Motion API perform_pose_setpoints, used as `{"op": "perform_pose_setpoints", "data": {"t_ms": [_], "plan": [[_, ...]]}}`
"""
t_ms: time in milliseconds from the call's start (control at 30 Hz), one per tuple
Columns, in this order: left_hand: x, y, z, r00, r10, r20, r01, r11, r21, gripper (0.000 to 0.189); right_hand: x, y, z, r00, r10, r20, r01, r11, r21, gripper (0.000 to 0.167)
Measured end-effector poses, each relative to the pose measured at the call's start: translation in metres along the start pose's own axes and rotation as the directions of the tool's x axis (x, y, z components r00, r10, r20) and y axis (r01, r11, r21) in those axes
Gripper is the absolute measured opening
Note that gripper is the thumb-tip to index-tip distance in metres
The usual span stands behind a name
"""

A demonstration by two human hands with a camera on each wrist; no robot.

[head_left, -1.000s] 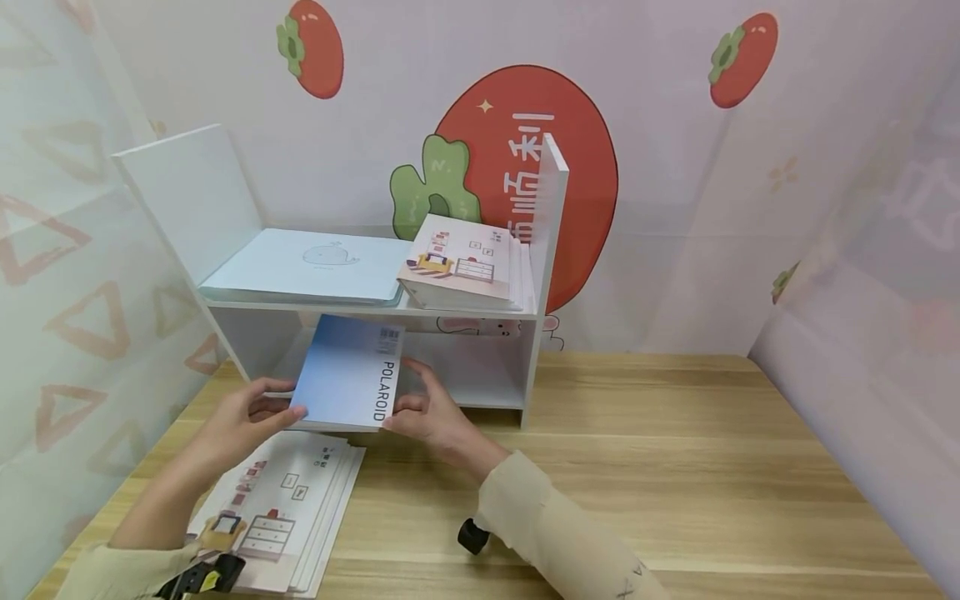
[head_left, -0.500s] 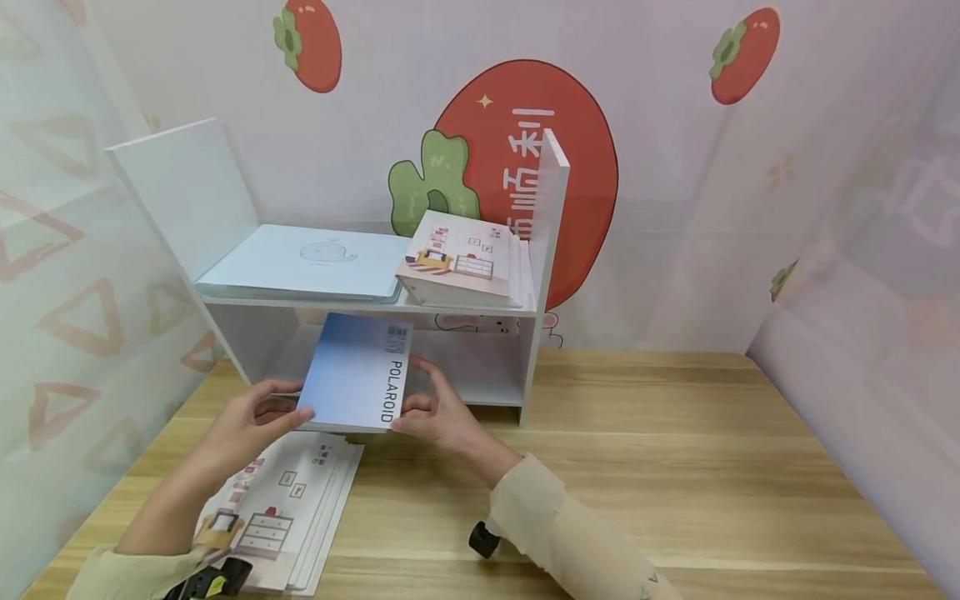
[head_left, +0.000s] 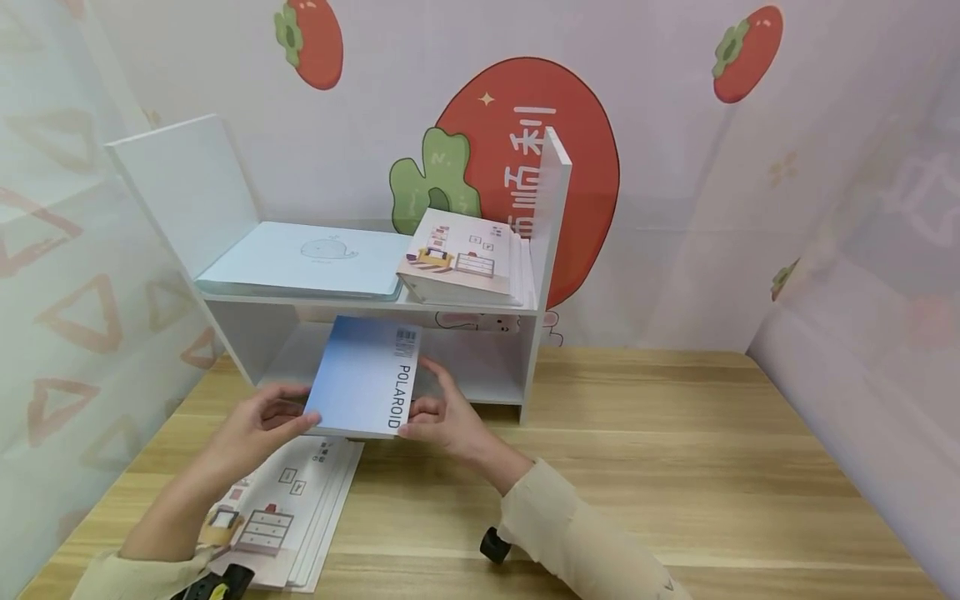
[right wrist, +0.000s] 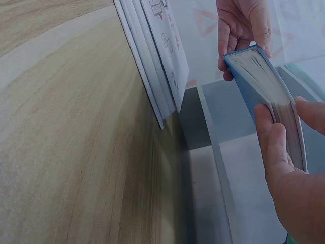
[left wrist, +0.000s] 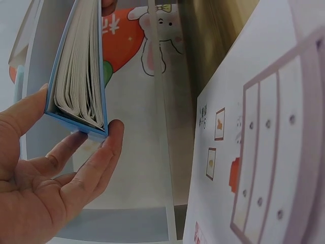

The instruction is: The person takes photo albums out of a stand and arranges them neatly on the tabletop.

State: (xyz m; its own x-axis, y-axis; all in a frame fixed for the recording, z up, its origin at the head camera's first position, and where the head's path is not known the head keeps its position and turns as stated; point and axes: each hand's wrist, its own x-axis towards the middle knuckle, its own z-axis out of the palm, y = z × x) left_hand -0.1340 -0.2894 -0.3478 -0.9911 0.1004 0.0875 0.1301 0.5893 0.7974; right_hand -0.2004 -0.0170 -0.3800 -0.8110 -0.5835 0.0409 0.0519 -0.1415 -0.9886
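A thick blue-and-white photo album [head_left: 363, 375] marked POLAROID is held level in front of the shelf's lower compartment. My left hand [head_left: 258, 429] grips its left side, thumb on the cover and fingers underneath, as the left wrist view shows. On the opposite side my right hand [head_left: 450, 421] pinches it between thumb and fingers. Page edges of the album [right wrist: 277, 91] face the right wrist camera. The white two-level shelf [head_left: 528, 367] stands behind, and its lower board is partly hidden by the album.
On the upper shelf lie a pale blue whale-print folder [head_left: 300, 262] and a stack of illustrated books [head_left: 465, 258] at the right. More illustrated books [head_left: 277, 517] lie on the wooden table [head_left: 675, 467], below my left forearm. A patterned backdrop surrounds the table.
Both hands have shifted slightly to the right with the album between them. Their hold looks the same, and the shelf, folder and books stay in place.
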Motion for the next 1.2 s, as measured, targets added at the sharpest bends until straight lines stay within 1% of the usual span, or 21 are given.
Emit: {"op": "perform_pose_setpoints", "data": {"t_ms": [133, 500, 633, 767, 1000, 1200], "plan": [[-0.001, 0.001, 0.003, 1.000, 0.005, 0.002, -0.005, 1.000, -0.007, 0.051, -0.004, 0.001, -0.003, 1.000, 0.003, -0.003, -0.003, 1.000, -0.004, 0.097], [-0.004, 0.002, 0.009, 1.000, -0.001, 0.000, 0.001, 0.999, -0.038, 0.050, -0.013, -0.002, -0.006, 1.000, 0.013, 0.001, -0.013, 0.999, 0.030, 0.097], [-0.006, 0.005, 0.009, 1.000, -0.009, 0.012, 0.009, 0.998, -0.056, 0.051, -0.017, -0.005, -0.007, 1.000, 0.009, -0.001, -0.009, 1.000, 0.005, 0.097], [-0.009, 0.008, 0.010, 0.999, -0.024, 0.028, 0.025, 0.999, -0.049, 0.050, -0.021, -0.008, -0.008, 1.000, 0.020, -0.010, -0.020, 1.000, -0.018, 0.098], [-0.014, 0.011, 0.016, 0.999, -0.016, 0.041, 0.018, 0.999, -0.039, 0.047, -0.029, -0.009, -0.011, 1.000, 0.029, 0.001, -0.029, 0.998, -0.058, 0.096], [-0.018, 0.014, 0.019, 0.999, -0.012, 0.052, 0.014, 0.999, -0.038, 0.046, -0.037, -0.008, -0.013, 0.999, 0.044, 0.015, -0.043, 0.998, -0.050, 0.095]]}}
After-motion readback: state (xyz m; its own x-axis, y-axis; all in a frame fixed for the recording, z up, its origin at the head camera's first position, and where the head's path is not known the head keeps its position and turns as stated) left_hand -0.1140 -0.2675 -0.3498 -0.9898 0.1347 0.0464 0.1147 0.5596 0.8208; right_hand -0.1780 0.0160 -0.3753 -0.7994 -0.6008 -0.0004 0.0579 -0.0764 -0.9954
